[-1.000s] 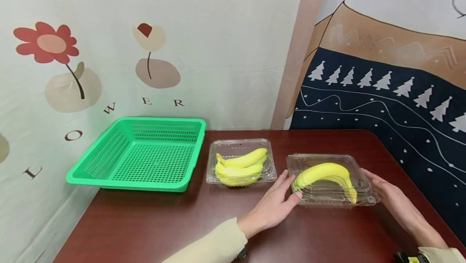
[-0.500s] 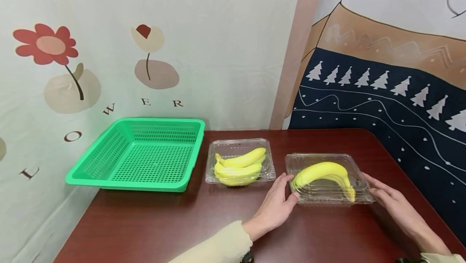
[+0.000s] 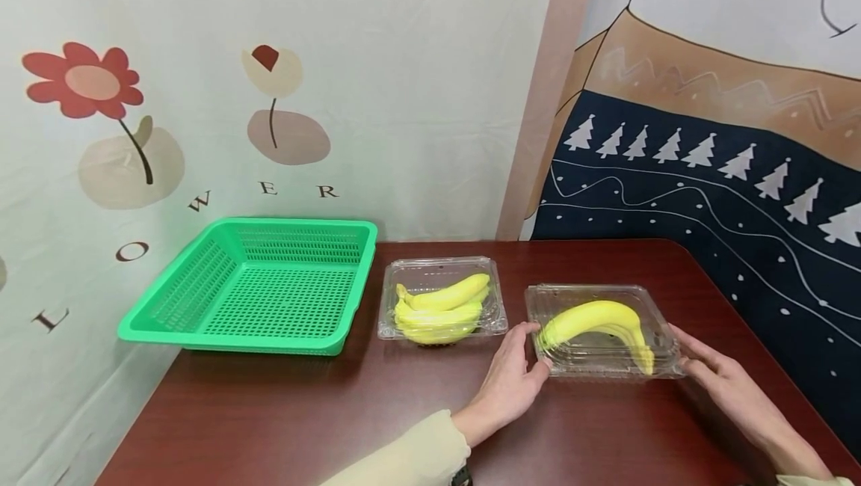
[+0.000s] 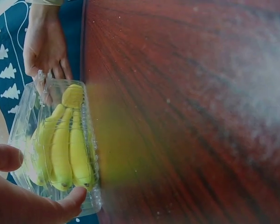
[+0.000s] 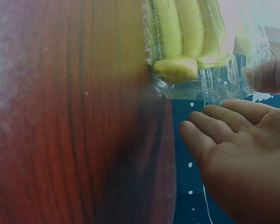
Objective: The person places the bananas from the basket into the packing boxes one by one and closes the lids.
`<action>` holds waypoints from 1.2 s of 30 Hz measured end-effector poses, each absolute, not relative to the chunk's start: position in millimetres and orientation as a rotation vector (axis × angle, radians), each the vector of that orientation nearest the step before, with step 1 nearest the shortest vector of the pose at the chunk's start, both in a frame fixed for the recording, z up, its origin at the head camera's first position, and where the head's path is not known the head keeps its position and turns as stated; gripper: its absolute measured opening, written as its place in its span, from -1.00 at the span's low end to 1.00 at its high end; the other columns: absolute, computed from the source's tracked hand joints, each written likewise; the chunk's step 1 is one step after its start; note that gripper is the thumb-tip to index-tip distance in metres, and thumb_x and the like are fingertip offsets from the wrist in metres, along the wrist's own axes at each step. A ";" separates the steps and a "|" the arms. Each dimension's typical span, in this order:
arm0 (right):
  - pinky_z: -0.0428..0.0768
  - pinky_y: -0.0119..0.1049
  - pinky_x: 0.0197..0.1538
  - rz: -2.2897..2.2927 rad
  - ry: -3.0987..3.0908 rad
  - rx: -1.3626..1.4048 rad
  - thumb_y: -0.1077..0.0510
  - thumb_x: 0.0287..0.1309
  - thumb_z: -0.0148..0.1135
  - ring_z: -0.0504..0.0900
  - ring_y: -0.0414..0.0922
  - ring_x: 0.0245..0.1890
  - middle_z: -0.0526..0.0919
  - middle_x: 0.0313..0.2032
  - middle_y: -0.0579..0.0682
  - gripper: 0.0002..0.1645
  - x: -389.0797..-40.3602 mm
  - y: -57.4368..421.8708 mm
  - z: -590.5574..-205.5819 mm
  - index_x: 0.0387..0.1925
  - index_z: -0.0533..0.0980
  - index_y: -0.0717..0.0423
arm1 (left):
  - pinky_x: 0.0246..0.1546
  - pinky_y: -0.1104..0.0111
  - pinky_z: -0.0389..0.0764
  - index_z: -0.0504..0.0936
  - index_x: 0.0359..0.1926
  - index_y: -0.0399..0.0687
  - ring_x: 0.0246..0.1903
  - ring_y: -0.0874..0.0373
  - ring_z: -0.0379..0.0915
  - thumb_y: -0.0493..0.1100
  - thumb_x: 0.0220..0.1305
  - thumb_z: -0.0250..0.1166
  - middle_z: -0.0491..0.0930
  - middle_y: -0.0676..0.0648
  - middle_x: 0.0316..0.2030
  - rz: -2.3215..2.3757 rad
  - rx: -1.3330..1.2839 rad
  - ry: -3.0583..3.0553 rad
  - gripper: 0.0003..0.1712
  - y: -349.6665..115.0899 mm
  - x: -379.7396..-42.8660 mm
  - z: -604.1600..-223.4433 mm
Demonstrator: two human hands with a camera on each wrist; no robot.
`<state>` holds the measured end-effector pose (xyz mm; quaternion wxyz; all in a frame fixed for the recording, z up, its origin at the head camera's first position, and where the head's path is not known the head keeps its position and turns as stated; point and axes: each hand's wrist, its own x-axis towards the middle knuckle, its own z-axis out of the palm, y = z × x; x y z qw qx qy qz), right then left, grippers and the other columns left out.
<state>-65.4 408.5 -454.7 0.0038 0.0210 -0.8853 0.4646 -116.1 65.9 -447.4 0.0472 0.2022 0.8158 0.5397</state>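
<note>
A closed clear plastic clamshell box (image 3: 585, 293) stands at the right of the table, a bunch of bananas (image 3: 599, 314) inside it. My left hand (image 3: 506, 377) touches its left end, thumb near the front corner and fingers along the side. At the opposite end my right hand (image 3: 726, 385) has its fingers against the box; in the right wrist view the palm is turned up with straight fingers. To the left, apart from both hands, sits a second clear clamshell box (image 3: 430, 271) with bananas (image 3: 444, 310) in it.
A green plastic basket (image 3: 289, 299) with perforated walls stands at the left of the dark red wooden table (image 3: 377, 426). Behind the table hangs a printed cloth (image 3: 430, 97). The table's right edge runs close to my right hand.
The right-hand clamshell box has shifted slightly left, its right end most, and my right hand has moved left with it. My left hand stays at its end. The head view has drifted slightly.
</note>
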 end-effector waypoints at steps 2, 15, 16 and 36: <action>0.31 -0.72 -0.06 1.448 -2.792 0.054 0.06 0.61 0.01 0.20 -0.83 0.09 0.27 0.16 -0.75 -0.30 -65.0 408.7 -455.4 0.61 0.13 0.13 | -0.01 0.36 0.56 0.43 0.35 -0.15 -0.03 0.09 0.54 -0.22 0.35 0.27 0.47 -0.13 0.25 1.661 0.617 2.492 -0.44 66.1 -116.8 -448.7; 0.37 -0.65 -0.11 1.381 -2.958 -0.093 -0.11 0.61 -0.03 0.13 -0.84 0.02 0.23 0.47 0.39 -0.18 -64.1 411.8 -454.9 0.61 0.04 0.27 | -0.33 0.44 0.48 0.43 0.35 -0.07 -0.41 0.37 0.43 -0.22 0.29 0.30 0.48 0.08 -0.32 1.655 0.587 2.530 -0.40 66.8 -110.8 -449.5; 0.38 -0.64 -0.11 1.390 -2.965 -0.097 -0.11 0.61 -0.04 0.15 -0.83 0.02 0.20 0.47 0.45 -0.17 -64.1 412.3 -454.9 0.60 0.03 0.30 | -0.37 0.45 0.46 0.43 0.35 -0.05 -0.46 0.40 0.39 -0.22 0.30 0.30 0.48 0.13 -0.38 1.652 0.584 2.524 -0.40 66.7 -110.6 -449.6; 0.72 -0.27 -0.20 2.118 -2.592 0.475 0.31 0.65 -0.34 0.72 -0.11 -0.29 0.67 -0.30 0.01 -0.22 -72.7 416.0 -460.1 0.41 0.08 -0.75 | -0.48 0.31 0.70 0.20 0.54 0.01 -0.59 0.18 0.66 -0.39 0.37 0.14 0.71 -0.04 -0.55 1.927 0.424 2.076 -0.24 73.4 -111.7 -452.6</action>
